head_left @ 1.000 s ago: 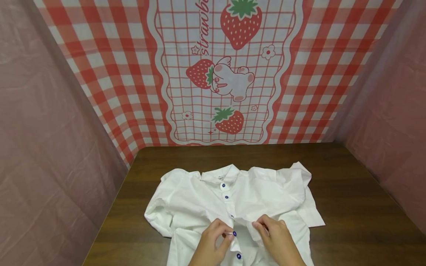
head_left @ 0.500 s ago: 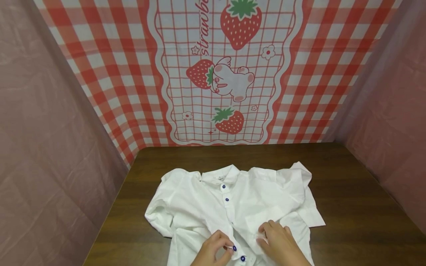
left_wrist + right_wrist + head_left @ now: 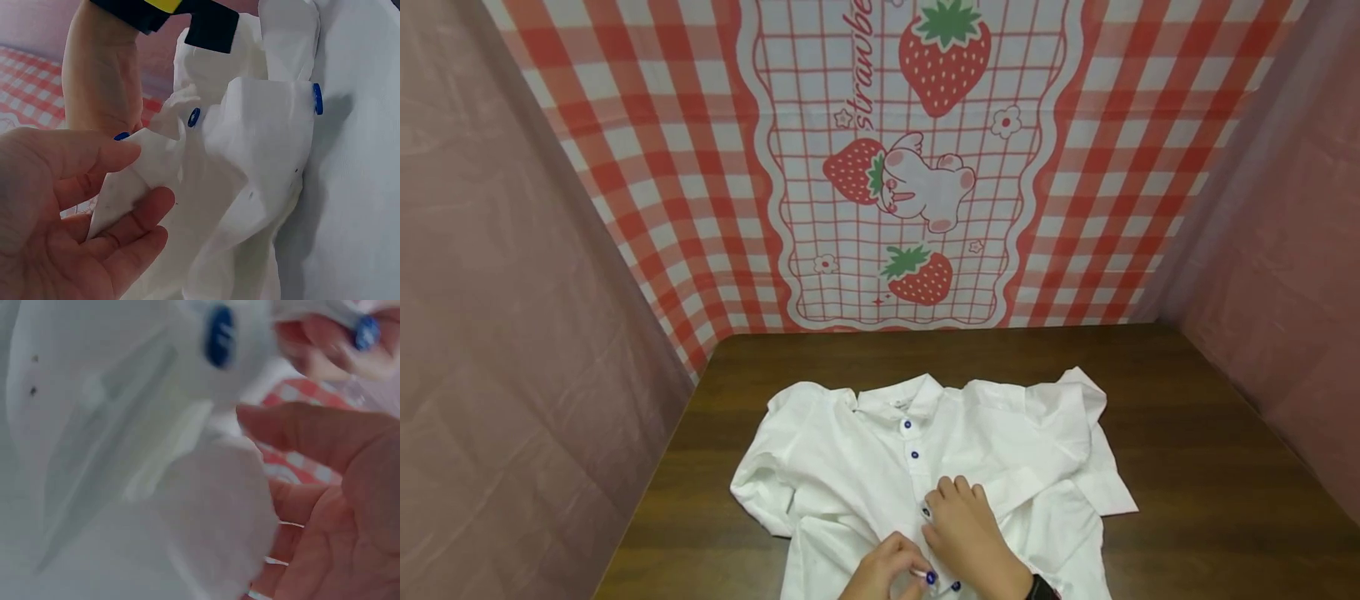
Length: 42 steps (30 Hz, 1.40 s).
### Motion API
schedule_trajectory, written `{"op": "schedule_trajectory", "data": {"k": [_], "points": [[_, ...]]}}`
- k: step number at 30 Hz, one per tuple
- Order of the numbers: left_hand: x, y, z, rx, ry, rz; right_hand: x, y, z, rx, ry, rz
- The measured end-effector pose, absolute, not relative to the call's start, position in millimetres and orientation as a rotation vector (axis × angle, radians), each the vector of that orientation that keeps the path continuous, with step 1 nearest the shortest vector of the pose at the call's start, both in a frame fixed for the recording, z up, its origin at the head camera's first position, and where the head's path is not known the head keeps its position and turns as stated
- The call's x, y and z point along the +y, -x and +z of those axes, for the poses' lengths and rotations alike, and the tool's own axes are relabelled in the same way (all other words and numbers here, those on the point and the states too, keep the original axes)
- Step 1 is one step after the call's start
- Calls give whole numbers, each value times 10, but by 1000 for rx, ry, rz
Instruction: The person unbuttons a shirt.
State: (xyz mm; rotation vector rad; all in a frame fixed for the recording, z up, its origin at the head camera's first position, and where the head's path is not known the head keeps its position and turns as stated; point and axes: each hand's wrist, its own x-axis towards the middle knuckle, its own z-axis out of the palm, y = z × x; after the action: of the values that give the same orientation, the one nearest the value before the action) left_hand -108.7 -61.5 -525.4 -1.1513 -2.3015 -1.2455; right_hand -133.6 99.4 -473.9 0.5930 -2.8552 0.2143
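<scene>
A white short-sleeved shirt [image 3: 992, 442] with blue buttons lies face up, collar away from me. At its lower front my left hand [image 3: 887, 571] pinches the placket edge beside a blue button [image 3: 931, 577]; the left wrist view shows the cloth between thumb and fingers [image 3: 147, 209]. My right hand [image 3: 966, 529] is over the front opening, right of the left hand. In the right wrist view its thumb [image 3: 300, 431] and fingers stand apart near a loose flap of cloth [image 3: 212, 512]. Its fingertips are partly hidden behind that flap.
The shirt lies on a dark wooden table [image 3: 1210, 467]. A red-checked cloth with strawberries [image 3: 936, 62] hangs behind, and pinkish curtains [image 3: 527, 333] close off both sides. A black band [image 3: 1041, 587] is on the right wrist.
My right hand let go of the right front edge, then moved left across the opening toward the buttons. My left hand, still pinching the placket, shifted slightly down toward me.
</scene>
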Motion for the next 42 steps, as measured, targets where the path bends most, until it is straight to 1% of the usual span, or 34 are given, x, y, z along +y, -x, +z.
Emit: {"op": "schedule_trajectory", "data": {"k": [7,14,17,20,23,25,34,39,42], "points": [[-627,1056,-5239,-2327,1099,-1318,918,1382,-4812,-2799,-558,21],[-695,1065,-5105,-2363,1075,-1487,930,1421,-4803,-2654,-534,70],[-715,1068,-4956,-2428,940,-1638,960,1449,-4740,-2621,-502,167],[-690,1090,-4776,-2459,688,-1696,1002,1474,-4648,-2570,-466,284],[-627,1142,-4630,-2417,483,-1630,1041,1500,-4553,-2473,-450,372],[-574,1189,-4564,-2386,430,-1567,1066,1514,-4496,-2412,-449,406],[-274,1380,-4450,-2315,478,-1271,1167,1514,-4346,-2204,-499,527],[-153,1425,-4445,-2338,415,-1030,1182,1442,-4341,-2165,-498,595],[-138,1420,-4458,-2373,393,-1005,1179,1397,-4367,-2180,-489,624]]}}
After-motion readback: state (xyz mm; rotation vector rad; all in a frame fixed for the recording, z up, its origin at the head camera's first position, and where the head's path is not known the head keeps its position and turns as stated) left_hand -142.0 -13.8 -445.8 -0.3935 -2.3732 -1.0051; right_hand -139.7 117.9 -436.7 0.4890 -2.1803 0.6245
